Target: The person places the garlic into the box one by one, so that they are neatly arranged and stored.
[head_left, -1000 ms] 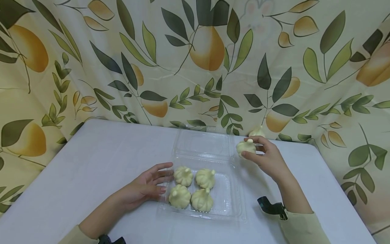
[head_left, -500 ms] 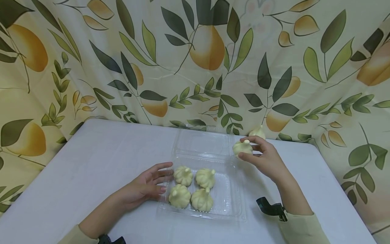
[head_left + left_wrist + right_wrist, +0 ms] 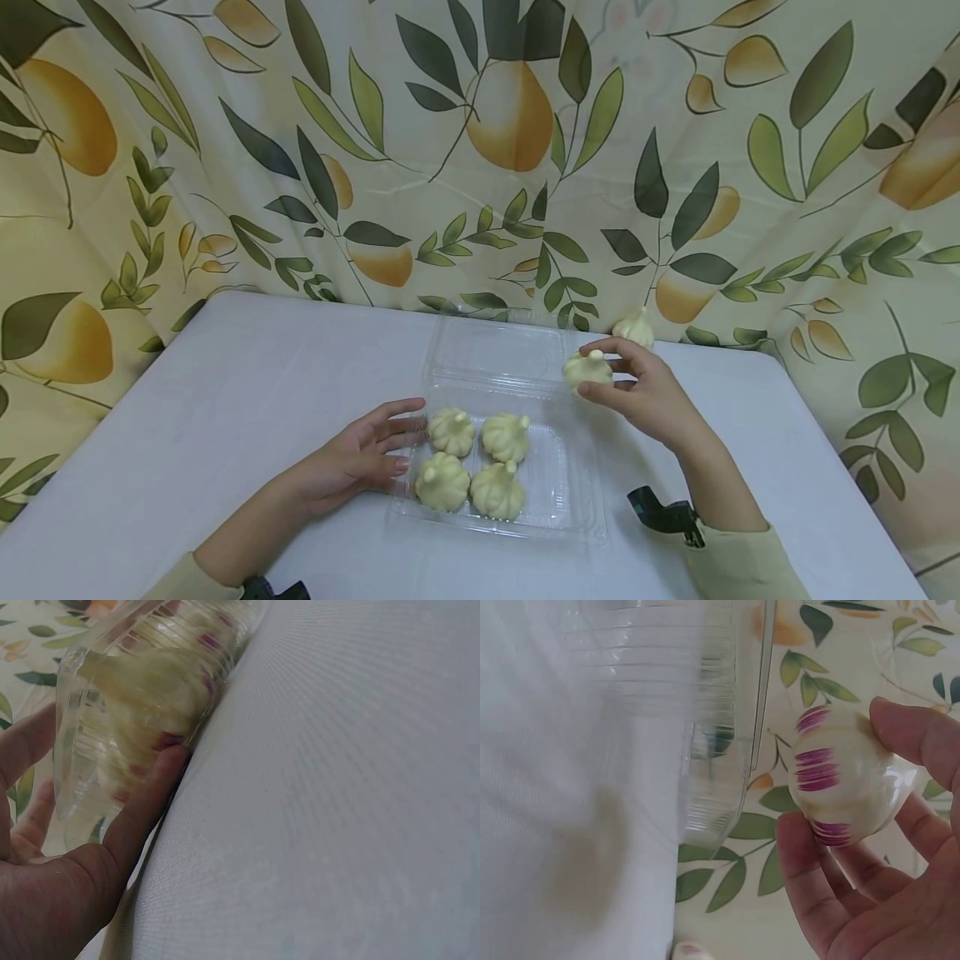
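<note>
My right hand (image 3: 641, 387) pinches a cream garlic bulb (image 3: 587, 371) between thumb and fingers, beside the right edge of the clear plastic box. In the right wrist view that bulb (image 3: 847, 780) shows purple streaks on its underside. The clear box (image 3: 577, 500) lies with its hinged lid (image 3: 498, 354) folded back. Several garlic bulbs (image 3: 498, 492) fill the left part of the box in two rows. My left hand (image 3: 360, 454) rests along the box's left wall with fingers spread. In the left wrist view, the thumb (image 3: 150, 802) touches the lower side of the box.
Another garlic bulb (image 3: 634, 327) sits at the back edge of the white table (image 3: 285, 375), behind my right hand. A curtain (image 3: 450, 167) printed with fruit and leaves hangs behind the table. Black wrist mounts (image 3: 663, 510) stick out from the sleeves.
My right hand has moved left and slightly down with the garlic bulb, toward the box. More of the bulb at the back edge shows. The left hand and the box have stayed put.
</note>
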Demonstrator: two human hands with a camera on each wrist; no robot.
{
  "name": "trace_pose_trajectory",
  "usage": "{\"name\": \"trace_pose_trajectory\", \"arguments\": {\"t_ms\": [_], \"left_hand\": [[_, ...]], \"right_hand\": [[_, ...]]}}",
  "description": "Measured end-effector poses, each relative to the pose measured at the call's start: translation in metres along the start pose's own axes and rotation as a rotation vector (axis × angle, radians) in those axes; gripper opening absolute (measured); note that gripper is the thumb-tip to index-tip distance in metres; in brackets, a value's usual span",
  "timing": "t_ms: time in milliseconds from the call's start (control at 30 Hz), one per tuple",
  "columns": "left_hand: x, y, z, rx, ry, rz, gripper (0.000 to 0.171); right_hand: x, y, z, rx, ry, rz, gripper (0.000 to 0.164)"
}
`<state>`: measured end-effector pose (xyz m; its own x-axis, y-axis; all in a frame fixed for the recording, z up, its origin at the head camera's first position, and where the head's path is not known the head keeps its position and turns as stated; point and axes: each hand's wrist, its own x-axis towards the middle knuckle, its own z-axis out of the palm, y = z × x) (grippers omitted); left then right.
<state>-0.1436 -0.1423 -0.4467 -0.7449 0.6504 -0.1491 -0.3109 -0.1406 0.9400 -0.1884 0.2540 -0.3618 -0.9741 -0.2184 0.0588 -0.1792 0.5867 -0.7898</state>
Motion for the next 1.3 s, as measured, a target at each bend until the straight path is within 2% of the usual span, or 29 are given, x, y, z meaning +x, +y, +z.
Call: {"name": "trace_pose_trajectory", "arguments": {"t_ms": [200,700,1033,1300], "left_hand": [[0.0,0.0,0.0,-0.001,-0.002,0.004,0.079],[0.0,0.0,0.0,0.007,0.003,0.003,0.078],[0.0,0.001,0.0,0.018,0.013,-0.006,0.078],[0.001,0.0,-0.001,0.018,0.009,-0.003,0.078]], "right_hand": [[0.0,-0.002,0.003,0.004,-0.015,-0.048,0.042],[-0.002,-0.004,0.01,-0.004,-0.09,-0.099,0.041],[-0.003,-0.003,0.013,-0.018,-0.156,-0.195,0.039],[-0.004,-0.004,0.016,-0.035,-0.176,-0.241,0.037]]}}
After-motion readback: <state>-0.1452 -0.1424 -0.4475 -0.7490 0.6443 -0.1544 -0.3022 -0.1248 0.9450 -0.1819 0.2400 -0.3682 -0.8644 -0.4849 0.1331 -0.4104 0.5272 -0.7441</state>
